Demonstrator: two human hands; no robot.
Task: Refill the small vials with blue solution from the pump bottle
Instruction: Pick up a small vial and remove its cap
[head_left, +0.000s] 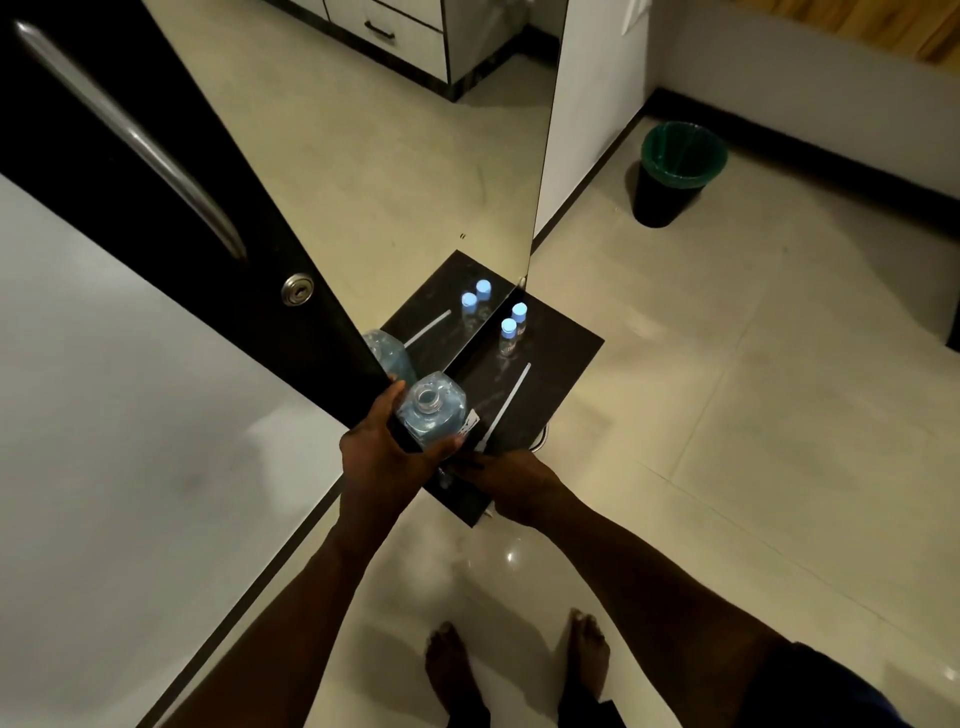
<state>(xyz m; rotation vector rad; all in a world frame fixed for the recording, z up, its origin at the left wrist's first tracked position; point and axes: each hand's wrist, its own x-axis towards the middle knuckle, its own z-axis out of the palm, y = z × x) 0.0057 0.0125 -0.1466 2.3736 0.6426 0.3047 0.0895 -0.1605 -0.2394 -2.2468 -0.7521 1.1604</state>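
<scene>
While I stand over the dark shelf (566, 353), my left hand (382, 457) grips the pump bottle (434, 415). The thumb is curled round its near face and the fingers wrap its far side. The bottle is upright with an open neck facing up, and blue solution shows through its clear walls. I cannot tell whether its base rests on the shelf or is held just above it.

My right hand (511, 480) lies low at the near edge of the shelf, just right of the left hand and partly under the bottle. Its fingers point toward the left hand. They are in shadow, so I cannot tell whether they pinch anything or lie flat.

Just beyond the right hand a white tube (511, 397) lies flat on the shelf, running away from my knuckles. Farther out past that tube stand two small vials with blue caps, the nearer vial (508, 336) and the farther vial (519, 316). They are upright, close together, and well apart from both hands.

Beyond the left hand a mirror (363, 156) meets the shelf and repeats the bottle, tube and vials. Left of that hand is a black door (130, 156) with a lock (297, 290). Far beyond the right hand a lined bin (675, 171) stands on the floor.
</scene>
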